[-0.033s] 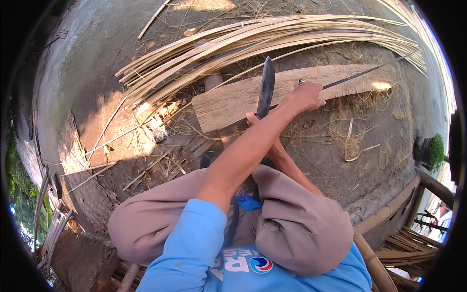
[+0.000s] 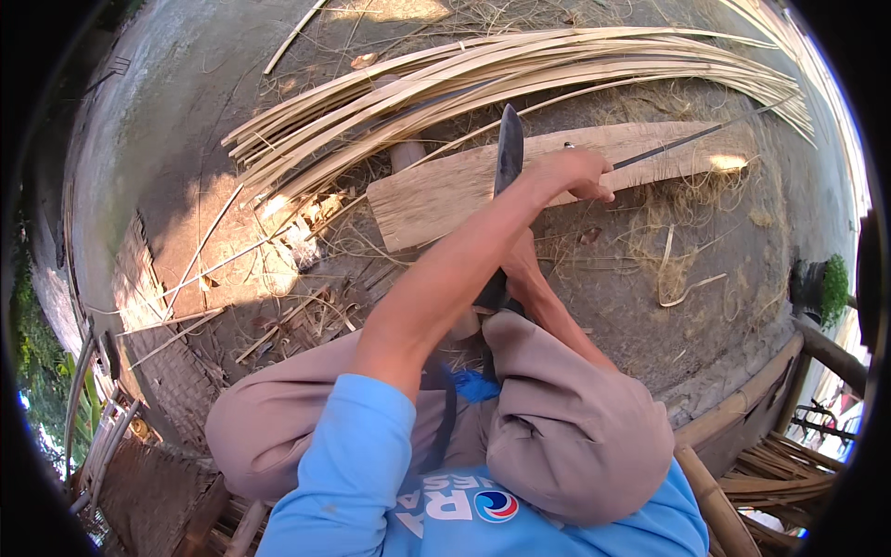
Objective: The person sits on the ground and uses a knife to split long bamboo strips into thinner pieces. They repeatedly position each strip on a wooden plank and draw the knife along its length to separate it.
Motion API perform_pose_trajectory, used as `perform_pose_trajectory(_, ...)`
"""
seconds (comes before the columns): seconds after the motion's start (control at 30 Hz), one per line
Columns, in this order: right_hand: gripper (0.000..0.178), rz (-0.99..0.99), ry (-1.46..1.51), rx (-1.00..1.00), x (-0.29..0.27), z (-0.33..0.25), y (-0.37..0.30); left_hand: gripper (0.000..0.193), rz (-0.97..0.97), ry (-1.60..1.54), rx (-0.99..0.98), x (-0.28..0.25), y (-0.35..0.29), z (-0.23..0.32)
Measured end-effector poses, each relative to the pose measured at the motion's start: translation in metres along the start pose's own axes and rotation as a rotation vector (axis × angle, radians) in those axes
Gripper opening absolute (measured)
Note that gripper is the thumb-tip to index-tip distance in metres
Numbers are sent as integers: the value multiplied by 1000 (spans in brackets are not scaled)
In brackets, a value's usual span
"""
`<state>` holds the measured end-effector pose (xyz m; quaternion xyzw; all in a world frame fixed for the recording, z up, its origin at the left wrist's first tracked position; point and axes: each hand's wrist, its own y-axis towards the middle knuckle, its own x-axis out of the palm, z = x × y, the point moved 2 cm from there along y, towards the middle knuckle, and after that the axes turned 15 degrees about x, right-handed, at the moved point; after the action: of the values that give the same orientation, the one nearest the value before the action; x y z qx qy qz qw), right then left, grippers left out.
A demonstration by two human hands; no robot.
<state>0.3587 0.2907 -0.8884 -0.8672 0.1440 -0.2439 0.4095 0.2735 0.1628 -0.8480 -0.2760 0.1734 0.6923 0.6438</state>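
Observation:
My left hand (image 2: 583, 174) is closed on a long, thin dark strip (image 2: 687, 142), which runs out to the far right over a flat wooden board (image 2: 436, 197). My left forearm crosses in front of my right hand (image 2: 522, 258), whose fingers are mostly hidden behind it. A knife with a dark blade (image 2: 510, 148) stands beside the forearm, its tip pointing away from me. The middle of the knife is covered by the arm. Below the arm, close to my knee, another dark piece (image 2: 492, 291) shows; whether it belongs to the knife I cannot tell.
Beyond the board lies a bundle of pale split bamboo strips (image 2: 520, 60). Fibres and shavings (image 2: 696, 213) are scattered on the ground, with loose sticks (image 2: 202, 246) at left. Bamboo poles (image 2: 742, 395) stand at lower right, near a potted plant (image 2: 832, 292).
My right hand has drawn back toward my body, behind the left forearm. My left hand has shifted slightly left. The blade's tip and the board have hardly moved.

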Motion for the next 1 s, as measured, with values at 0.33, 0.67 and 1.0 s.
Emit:
perform_pose_trajectory(0.33,35,-43,2,-92,-7,-6,-27,54,-326,-336,-281,-51,-257,-33)
perform_pose_trajectory(0.67,33,25,-7,-94,-17,0,-32,36,-65,-511,-70,3,-263,-46)
perform_pose_trajectory(1.0,39,29,-21,-19,-12,21,-32,38,717,-787,-138,-22,-250,-43)
